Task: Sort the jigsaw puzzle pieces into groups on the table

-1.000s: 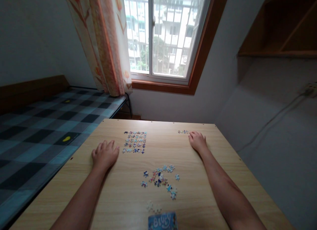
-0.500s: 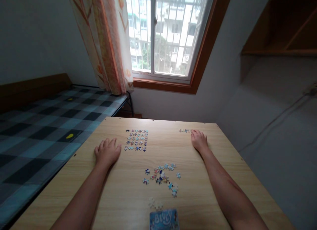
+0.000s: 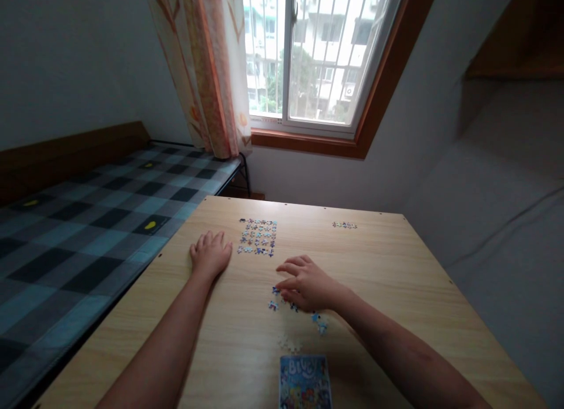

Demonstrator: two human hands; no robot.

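My left hand (image 3: 210,254) lies flat and open on the wooden table (image 3: 388,268), just left of a laid-out grid of jigsaw pieces (image 3: 258,245). My right hand (image 3: 305,284) hovers over a loose heap of jigsaw pieces (image 3: 294,308) in the middle of the table, fingers spread and pointing left, fingertips at the heap's left edge. Most of the heap is hidden under that hand. A short row of joined pieces (image 3: 344,225) lies at the far right of the table. A blue picture card (image 3: 305,381) sits at the near edge.
A bed with a checked cover (image 3: 88,221) stands close along the table's left side. Behind the table are a window (image 3: 317,56), a patterned curtain (image 3: 207,74) and a wall. Two pale pieces (image 3: 288,342) lie face down near the card.
My right hand has left the short row at the far right and moved left and nearer, onto the loose heap. The left hand has stayed put. The view has shifted slightly.
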